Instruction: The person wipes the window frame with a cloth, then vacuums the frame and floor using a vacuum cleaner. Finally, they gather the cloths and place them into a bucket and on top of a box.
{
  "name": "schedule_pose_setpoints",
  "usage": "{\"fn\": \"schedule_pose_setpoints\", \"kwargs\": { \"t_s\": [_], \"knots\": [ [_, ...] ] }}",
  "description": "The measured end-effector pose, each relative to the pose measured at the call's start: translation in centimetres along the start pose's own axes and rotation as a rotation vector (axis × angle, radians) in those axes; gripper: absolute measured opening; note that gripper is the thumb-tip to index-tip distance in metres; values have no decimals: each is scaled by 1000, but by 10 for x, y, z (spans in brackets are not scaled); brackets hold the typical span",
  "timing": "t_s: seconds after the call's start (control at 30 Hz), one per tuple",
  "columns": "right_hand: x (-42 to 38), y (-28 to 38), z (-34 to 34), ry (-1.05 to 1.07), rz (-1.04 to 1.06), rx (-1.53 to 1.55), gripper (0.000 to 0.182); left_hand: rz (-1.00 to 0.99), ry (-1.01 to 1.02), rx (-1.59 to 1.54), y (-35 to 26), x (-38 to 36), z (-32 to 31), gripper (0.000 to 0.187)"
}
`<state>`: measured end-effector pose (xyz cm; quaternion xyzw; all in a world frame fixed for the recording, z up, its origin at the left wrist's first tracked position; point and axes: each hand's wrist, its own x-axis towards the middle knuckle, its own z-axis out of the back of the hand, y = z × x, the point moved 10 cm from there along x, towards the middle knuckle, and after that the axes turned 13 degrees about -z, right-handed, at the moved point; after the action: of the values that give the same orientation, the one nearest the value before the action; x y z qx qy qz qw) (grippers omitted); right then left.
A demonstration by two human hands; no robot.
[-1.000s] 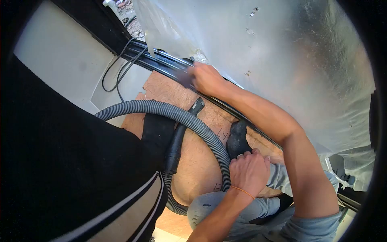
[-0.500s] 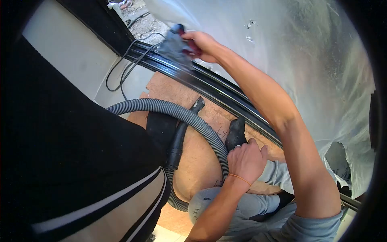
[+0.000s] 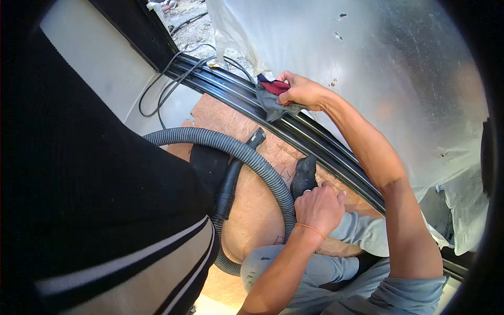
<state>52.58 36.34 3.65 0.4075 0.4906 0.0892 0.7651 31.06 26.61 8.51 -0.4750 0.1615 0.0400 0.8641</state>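
Note:
My right hand (image 3: 302, 93) grips a crumpled cloth (image 3: 270, 105), grey with maroon and navy parts. The cloth lies against the black metal sliding-door track (image 3: 236, 94), at its outer side. My left hand (image 3: 319, 209), with a ring and an orange wrist band, is curled at the near end of a dusty black object (image 3: 304, 176), perhaps a shoe. Its fingertips are hidden. Left of that hand, a ribbed grey hose (image 3: 257, 163) loops over the wooden board (image 3: 252, 226). A black tube-like nozzle (image 3: 227, 194) lies inside the loop.
A translucent plastic sheet (image 3: 378, 68) hangs beyond the track. Thin black cables (image 3: 157, 100) cross the track's left end. Black fabric with white stripes (image 3: 121, 199) fills the left side. My bent legs in grey trousers (image 3: 320, 262) are below.
My right hand and the cloth have moved right and down along the track. The plastic sheet has shifted. My left hand has stayed almost in place.

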Motion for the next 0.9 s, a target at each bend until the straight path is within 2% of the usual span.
{"fn": "schedule_pose_setpoints", "kwargs": {
  "t_s": [0.1,0.13,0.23,0.27,0.43,0.5,0.6,0.7,0.73,0.83,0.9],
  "knots": [
    [-2,16,-4,86,82,-111,44,5,10,-14,-2,-2,4,46],
    [-7,24,-1,48,157,-138,41,8,12,-15,-2,-1,3,46],
    [-22,39,7,-239,258,-656,53,0,15,-15,-2,0,2,47],
    [-40,45,6,-399,251,-761,50,-5,14,-15,-1,0,2,47],
    [-17,8,-11,-550,163,-807,30,-15,29,-3,-2,1,0,48],
    [-33,9,-29,-587,407,-715,33,-6,29,0,-2,1,0,48],
    [-49,-4,-51,-455,554,-546,43,-9,35,-14,-4,0,2,48],
    [-61,-17,-50,-619,752,-713,48,-8,29,-16,-4,0,1,48],
    [-65,-17,-48,-626,737,-708,48,-8,29,-14,-4,0,1,47],
    [-51,-36,-33,-628,337,-725,45,-3,27,-10,-3,0,2,47],
    [-52,-35,-29,-643,306,-719,41,4,30,-12,-2,0,1,47]
  ]
}}
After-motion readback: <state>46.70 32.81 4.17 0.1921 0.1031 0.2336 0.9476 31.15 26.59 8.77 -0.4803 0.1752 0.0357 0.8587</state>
